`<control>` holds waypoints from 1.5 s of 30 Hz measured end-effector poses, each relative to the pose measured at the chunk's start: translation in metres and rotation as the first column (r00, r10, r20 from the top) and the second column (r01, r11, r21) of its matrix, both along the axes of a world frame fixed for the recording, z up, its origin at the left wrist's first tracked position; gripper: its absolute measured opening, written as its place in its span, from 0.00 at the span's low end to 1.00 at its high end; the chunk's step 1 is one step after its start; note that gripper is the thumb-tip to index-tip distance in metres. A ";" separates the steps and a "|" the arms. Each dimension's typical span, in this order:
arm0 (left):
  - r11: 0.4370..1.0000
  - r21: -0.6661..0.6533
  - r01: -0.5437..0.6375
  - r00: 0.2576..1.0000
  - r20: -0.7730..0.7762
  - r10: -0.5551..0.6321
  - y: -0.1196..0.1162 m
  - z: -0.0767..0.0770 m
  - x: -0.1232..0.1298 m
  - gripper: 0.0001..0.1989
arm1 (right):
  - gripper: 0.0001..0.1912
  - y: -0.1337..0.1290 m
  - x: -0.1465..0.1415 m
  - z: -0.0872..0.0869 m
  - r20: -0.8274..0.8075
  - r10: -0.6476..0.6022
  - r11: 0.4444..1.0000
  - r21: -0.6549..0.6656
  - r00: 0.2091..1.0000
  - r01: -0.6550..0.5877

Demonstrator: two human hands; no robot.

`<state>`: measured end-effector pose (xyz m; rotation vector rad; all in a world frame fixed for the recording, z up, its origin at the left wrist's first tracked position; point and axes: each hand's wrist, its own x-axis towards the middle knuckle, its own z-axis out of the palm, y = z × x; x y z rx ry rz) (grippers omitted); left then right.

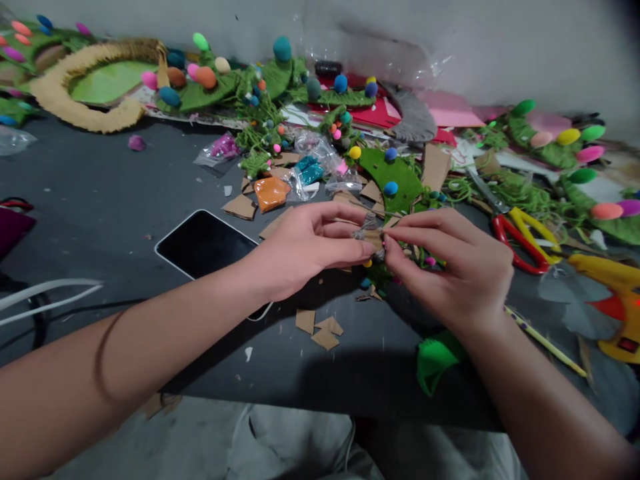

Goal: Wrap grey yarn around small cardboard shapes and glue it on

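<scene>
Between my hands is a small piece of cardboard [371, 235] with grey yarn wrapped partly round it. My left hand [307, 253] is closed on its left side, thumb below and fingers behind. At the right edge of the same piece, my right hand [447, 267] pinches with thumb and fingertips; whether it grips the cardboard or the yarn is hidden. Just behind my hands lies a green wrapped shape [393, 177] dotted with coloured balls. A smartphone [205, 241] with a dark screen rests under my left forearm. Cardboard scraps [305, 321] lie in front of my hands.
Scissors [520, 243] with red and yellow handles and a yellow glue gun [620, 300] lie at the right. Green clay-like material [439, 360] sits by my right wrist. A tan wrapped ring [55, 87] and bags of coloured clay [273, 193] lie farther back.
</scene>
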<state>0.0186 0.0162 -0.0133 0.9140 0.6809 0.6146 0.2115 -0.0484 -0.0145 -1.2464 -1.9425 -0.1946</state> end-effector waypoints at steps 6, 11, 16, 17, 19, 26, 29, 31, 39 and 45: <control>0.995 0.094 0.024 0.998 -0.052 -0.020 0.000 -0.006 0.000 0.16 | 0.05 -0.001 -0.001 -0.001 -0.033 -0.028 0.995 -0.095 0.999 0.025; 0.975 0.217 0.036 0.993 -0.122 -0.009 0.000 -0.003 0.001 0.16 | 0.04 0.000 -0.003 -0.002 -0.036 -0.028 0.993 -0.116 0.999 0.024; 0.969 0.239 0.064 0.991 -0.126 -0.035 0.000 -0.001 0.001 0.14 | 0.03 0.000 -0.003 -0.002 -0.082 -0.039 0.983 -0.183 0.996 0.024; 0.969 0.238 0.065 0.991 -0.132 -0.034 0.000 -0.001 0.001 0.14 | 0.03 0.000 -0.002 -0.002 -0.101 -0.044 0.980 -0.197 0.994 0.023; 0.972 0.226 0.065 0.989 -0.142 -0.033 0.000 -0.001 0.001 0.14 | 0.02 0.000 -0.002 -0.002 -0.141 -0.042 0.975 -0.222 0.989 0.010; 0.995 0.088 0.051 0.996 -0.075 -0.044 0.000 -0.003 0.001 0.16 | 0.02 -0.001 -0.001 -0.001 -0.213 -0.034 0.963 -0.267 0.976 -0.025; 0.999 0.026 0.034 0.997 -0.074 -0.032 0.000 -0.003 0.001 0.18 | 0.02 -0.001 -0.001 -0.002 -0.226 -0.043 0.958 -0.286 0.973 -0.025; 0.999 -0.021 0.023 0.997 -0.075 -0.025 0.000 -0.003 0.002 0.18 | 0.03 0.000 -0.001 -0.002 -0.232 -0.049 0.955 -0.295 0.972 -0.022; 0.995 -0.098 0.011 0.999 -0.051 -0.016 0.001 -0.002 0.002 0.17 | 0.06 -0.001 0.007 0.002 -0.230 0.031 0.943 -0.315 0.973 -0.104; 0.994 -0.107 0.012 0.997 -0.073 -0.019 0.001 -0.001 0.001 0.19 | 0.08 0.000 0.012 0.003 -0.224 0.061 0.934 -0.332 0.973 -0.135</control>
